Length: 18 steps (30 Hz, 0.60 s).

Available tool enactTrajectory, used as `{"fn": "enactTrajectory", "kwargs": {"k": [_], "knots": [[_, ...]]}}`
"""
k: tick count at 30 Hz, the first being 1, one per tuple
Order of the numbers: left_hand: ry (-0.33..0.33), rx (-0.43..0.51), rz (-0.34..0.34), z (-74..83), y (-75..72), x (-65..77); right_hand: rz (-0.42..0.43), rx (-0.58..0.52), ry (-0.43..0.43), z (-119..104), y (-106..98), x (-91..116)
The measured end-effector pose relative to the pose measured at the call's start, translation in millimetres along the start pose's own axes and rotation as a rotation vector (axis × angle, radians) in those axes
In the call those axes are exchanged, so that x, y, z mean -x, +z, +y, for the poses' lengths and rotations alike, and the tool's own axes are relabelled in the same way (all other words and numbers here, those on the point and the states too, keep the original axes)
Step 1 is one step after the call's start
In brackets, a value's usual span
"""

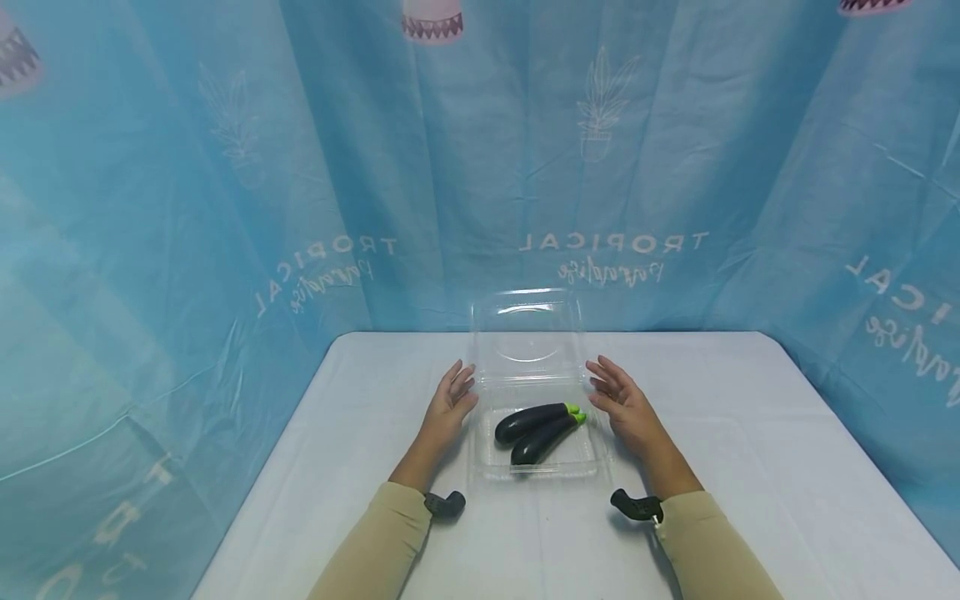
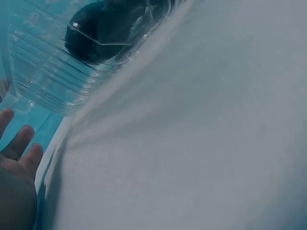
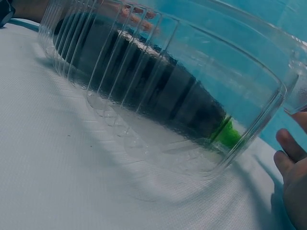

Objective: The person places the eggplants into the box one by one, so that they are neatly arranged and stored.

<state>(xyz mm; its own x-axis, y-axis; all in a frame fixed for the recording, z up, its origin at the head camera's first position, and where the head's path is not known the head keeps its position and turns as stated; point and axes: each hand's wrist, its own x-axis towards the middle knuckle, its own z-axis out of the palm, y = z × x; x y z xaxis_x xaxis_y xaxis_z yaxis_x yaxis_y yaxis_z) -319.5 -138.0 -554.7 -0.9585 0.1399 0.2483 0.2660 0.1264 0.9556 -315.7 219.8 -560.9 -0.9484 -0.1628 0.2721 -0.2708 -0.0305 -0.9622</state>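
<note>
My left hand (image 1: 447, 406), right hand (image 1: 627, 408), loose-fingered, empty, flank clear container (image 1: 562, 471), lower centre, equally near; eggplants (image 1: 528, 423) slant toward upper right.

Left hand (image 2: 17, 167) near ribbed clear container (image 2: 53, 79), dark eggplant (image 2: 93, 36) inside

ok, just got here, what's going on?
A person has both bare hands at a clear box on a white table. Two eggplants lie side by side in it, and its lid is open at the far side. The left hand and right hand flank the box near the lid; whether fingers touch it, I can't tell. Neither holds an eggplant.
</note>
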Motion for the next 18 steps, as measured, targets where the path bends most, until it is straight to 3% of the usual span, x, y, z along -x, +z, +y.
{"fn": "enactTrajectory", "kwargs": {"k": [5, 11, 18], "knots": [[0.033, 0.018, 0.008, -2.2, 0.1, -0.4, -0.009, -0.044, -0.022, 0, 0, 0], [0.043, 0.033, 0.039, -2.6, 1.9, -1.0, 0.011, 0.009, 0.003, -1, 0, 0], [0.066, 0.023, 0.043, 7.2, 3.2, 2.1, -0.01, 0.007, -0.029, -1, 0, 1]]}}
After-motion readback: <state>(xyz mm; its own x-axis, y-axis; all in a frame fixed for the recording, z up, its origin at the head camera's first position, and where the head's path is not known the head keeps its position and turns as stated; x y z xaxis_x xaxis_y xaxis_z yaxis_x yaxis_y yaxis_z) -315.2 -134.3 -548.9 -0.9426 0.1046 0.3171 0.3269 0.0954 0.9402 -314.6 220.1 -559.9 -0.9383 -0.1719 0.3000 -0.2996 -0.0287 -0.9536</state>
